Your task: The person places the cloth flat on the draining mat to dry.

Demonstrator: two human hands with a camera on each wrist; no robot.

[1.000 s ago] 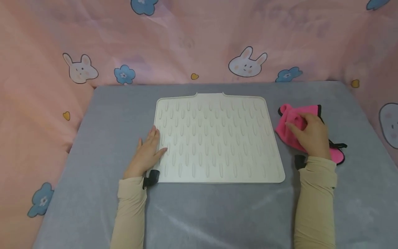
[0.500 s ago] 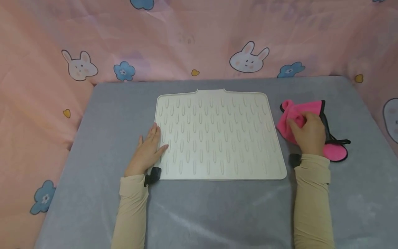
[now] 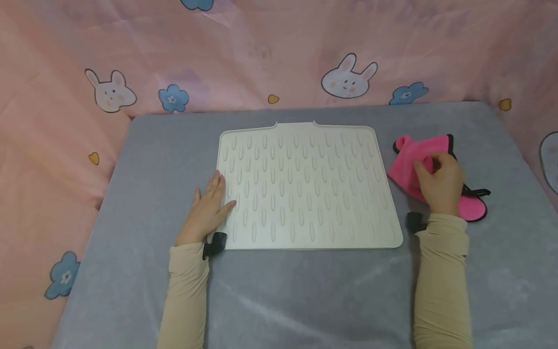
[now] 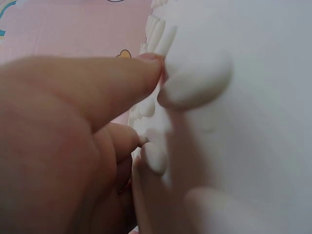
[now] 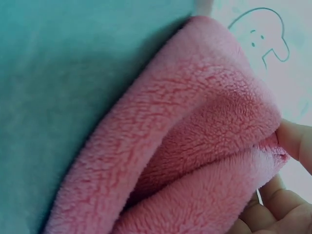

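For a fluffy pink cloth point(image 3: 403, 167) like this, I'd pinch a good thick fold, 'cause a skimpy bit could slip. The right hand point(image 3: 442, 186) has its fingers point(image 5: 296, 141) pinching a bunched-up peak, which seems about right. Left hand point(image 3: 205, 211) lies with fingers fairly straight on the left edge of the white mat point(image 3: 305, 194); light, even pressure ought to steady it. Cloth's on the worktop point(image 3: 305, 300) just right of the mat, rumpled, plush pile, black trim, black strap point(image 3: 477, 192) on its far side from the mat.
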